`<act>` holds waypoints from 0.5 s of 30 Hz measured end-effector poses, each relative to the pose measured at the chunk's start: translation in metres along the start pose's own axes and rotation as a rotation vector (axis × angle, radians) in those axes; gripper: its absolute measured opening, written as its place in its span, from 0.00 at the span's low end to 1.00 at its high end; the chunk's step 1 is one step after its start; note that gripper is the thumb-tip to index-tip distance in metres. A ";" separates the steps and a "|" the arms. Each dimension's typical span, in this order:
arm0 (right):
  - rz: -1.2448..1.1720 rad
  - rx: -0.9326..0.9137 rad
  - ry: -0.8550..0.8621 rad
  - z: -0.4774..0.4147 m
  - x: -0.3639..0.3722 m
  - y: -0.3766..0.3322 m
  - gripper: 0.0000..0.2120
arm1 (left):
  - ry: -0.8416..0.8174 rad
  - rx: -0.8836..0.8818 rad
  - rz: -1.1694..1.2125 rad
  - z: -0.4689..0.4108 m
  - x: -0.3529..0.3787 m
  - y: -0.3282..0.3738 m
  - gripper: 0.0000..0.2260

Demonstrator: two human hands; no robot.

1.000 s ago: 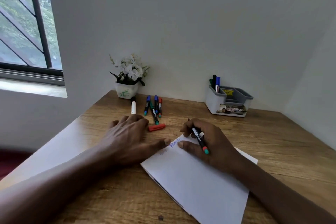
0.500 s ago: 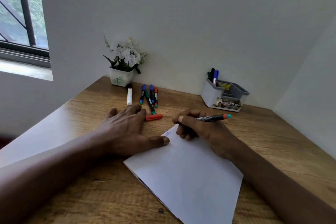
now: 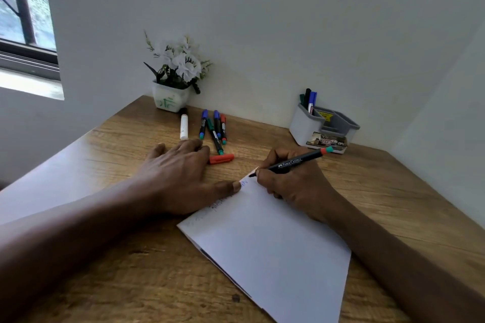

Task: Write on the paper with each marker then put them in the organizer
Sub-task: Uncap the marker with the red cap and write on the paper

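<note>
Right hand point(image 3: 294, 181) fingers pinch the slim black plastic marker point(image 3: 291, 162) low on its barrel – light, rigid, slick; left hand point(image 3: 181, 173) lies flat, empty, pinning the thin white paper point(image 3: 267, 244) at nine o'clock.

Home study corner, wooden desk point(image 3: 393, 191) against white walls, barred window point(image 3: 23, 21), potted flowers point(image 3: 175, 73), desk organizer point(image 3: 322, 126)
</note>
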State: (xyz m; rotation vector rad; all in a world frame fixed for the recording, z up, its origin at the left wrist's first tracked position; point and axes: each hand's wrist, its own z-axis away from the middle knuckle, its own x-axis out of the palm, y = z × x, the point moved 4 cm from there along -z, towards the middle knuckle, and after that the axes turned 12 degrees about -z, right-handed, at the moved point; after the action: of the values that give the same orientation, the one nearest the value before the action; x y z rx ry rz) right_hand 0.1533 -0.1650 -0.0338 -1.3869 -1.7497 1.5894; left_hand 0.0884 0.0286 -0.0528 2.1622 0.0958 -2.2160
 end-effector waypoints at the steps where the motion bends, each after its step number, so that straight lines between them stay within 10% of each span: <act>1: 0.009 -0.008 -0.002 0.000 0.000 0.000 0.04 | -0.001 -0.001 0.003 0.000 0.000 0.000 0.47; 15: 0.003 -0.002 -0.031 0.000 0.001 0.005 0.06 | -0.009 0.001 -0.006 0.002 -0.003 0.001 0.51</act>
State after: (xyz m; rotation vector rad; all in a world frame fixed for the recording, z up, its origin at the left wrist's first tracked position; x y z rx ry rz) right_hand 0.1548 -0.1648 -0.0384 -1.3734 -1.7682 1.6198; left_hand 0.0865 0.0278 -0.0493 2.1556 0.1010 -2.2290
